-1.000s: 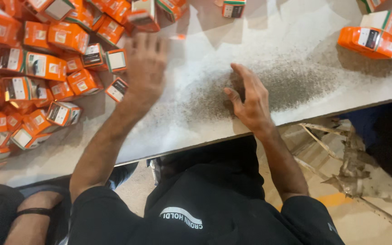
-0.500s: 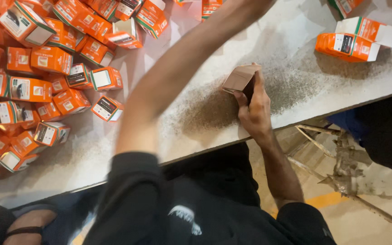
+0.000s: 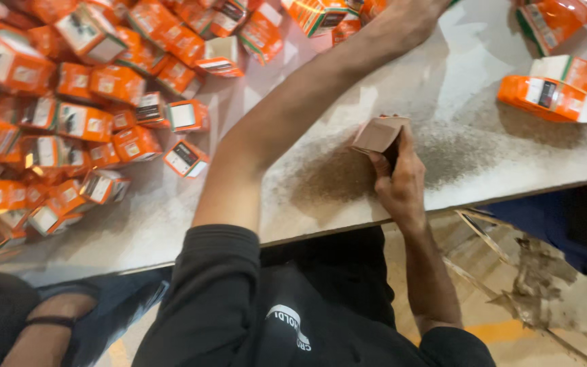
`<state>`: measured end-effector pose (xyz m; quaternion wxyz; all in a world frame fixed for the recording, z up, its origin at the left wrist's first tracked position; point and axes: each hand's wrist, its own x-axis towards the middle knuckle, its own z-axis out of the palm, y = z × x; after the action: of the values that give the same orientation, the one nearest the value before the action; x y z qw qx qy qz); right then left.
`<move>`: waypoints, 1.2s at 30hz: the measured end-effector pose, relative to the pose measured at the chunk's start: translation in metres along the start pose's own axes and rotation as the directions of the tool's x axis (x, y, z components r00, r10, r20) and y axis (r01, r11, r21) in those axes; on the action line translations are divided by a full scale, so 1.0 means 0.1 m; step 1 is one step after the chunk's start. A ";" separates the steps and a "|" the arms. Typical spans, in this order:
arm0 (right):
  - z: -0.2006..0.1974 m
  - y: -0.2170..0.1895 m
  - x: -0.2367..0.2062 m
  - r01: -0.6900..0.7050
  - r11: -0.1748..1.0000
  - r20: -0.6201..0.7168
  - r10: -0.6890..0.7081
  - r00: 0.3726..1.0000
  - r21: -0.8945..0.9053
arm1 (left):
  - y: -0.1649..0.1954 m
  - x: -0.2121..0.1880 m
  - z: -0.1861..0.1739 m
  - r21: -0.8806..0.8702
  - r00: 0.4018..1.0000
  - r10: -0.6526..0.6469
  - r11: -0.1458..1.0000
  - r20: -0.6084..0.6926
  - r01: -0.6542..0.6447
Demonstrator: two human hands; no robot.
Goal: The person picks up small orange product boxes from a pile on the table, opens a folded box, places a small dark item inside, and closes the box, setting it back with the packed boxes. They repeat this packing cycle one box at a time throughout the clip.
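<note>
Speckled pale tabletop (image 3: 484,163), right hand (image 3: 399,180) gripping brown cardboard piece (image 3: 377,134), glossy orange cartons (image 3: 103,102)

My left hand (image 3: 421,8): a second ago flat on the table (image 3: 171,224) beside the orange boxes (image 3: 90,122), now stretched far across to the boxes at the top edge. My right hand (image 3: 399,182): then spread flat, now gripping a small brown carton (image 3: 378,134) raised off the tabletop.

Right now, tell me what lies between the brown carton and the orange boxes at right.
In the head view, only bare speckled tabletop separates brown carton from orange boxes.
</note>
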<state>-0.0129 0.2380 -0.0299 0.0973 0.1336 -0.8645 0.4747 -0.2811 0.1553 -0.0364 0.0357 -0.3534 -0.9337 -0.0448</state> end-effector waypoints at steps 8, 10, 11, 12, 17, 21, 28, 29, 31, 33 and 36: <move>0.16 -0.03 -0.04 -0.036 0.997 0.076 0.042 0.996 -0.075 | 0.36 -2.01 -0.91 -0.589 0.813 -0.123 0.752 -0.568 -0.298; 0.23 -0.17 0.00 -0.163 0.980 0.131 0.177 0.975 -0.112 | 0.58 -2.59 -1.00 -0.398 0.676 0.006 0.804 -0.737 -0.442; 0.24 -0.25 0.01 -0.148 0.989 0.140 0.150 0.979 -0.031 | 0.62 -2.79 -0.98 -0.282 0.627 0.087 0.840 -0.774 -0.465; 0.23 -0.35 0.01 -0.130 0.990 0.149 0.121 0.981 0.051 | 0.64 -2.95 -0.91 -0.161 0.576 0.169 0.864 -0.800 -0.477; 0.16 -0.69 0.06 0.131 0.972 0.157 -0.163 0.974 0.195 | 0.59 -3.12 -0.38 -0.080 0.692 0.209 0.929 -0.691 -0.360; 0.19 -0.74 0.07 0.143 0.983 0.144 -0.159 0.977 0.113 | 0.61 -3.14 -0.23 -0.049 0.809 0.006 0.998 -0.588 -0.042; 0.30 -0.52 -0.02 0.057 0.996 0.155 -0.066 0.986 0.062 | 0.69 -3.03 -0.38 -0.388 0.818 -0.325 0.911 -0.475 0.137; 0.32 -0.47 -0.03 0.089 0.994 0.142 -0.096 0.985 0.056 | 0.71 -2.99 -0.39 -0.536 0.807 -0.414 0.831 -0.420 0.148; 0.35 -0.36 -0.03 0.158 0.986 0.121 -0.163 0.979 0.051 | 0.71 -2.93 -0.44 -0.807 0.788 -0.583 0.553 -0.196 0.208; 0.39 -0.26 -0.09 0.074 0.996 0.149 -0.082 0.985 0.058 | 0.67 -2.87 -0.47 -0.944 0.764 -0.623 0.120 0.169 0.307; 0.44 -0.17 -0.14 0.023 0.993 0.132 -0.038 0.990 0.120 | 0.61 -2.81 -0.42 -0.838 0.827 -0.538 0.517 -0.161 0.173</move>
<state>0.0041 0.1943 -0.0440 0.0382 0.1839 -0.8374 0.5134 -0.0285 0.0116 -0.0184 0.0556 -0.1094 -0.8372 -0.5330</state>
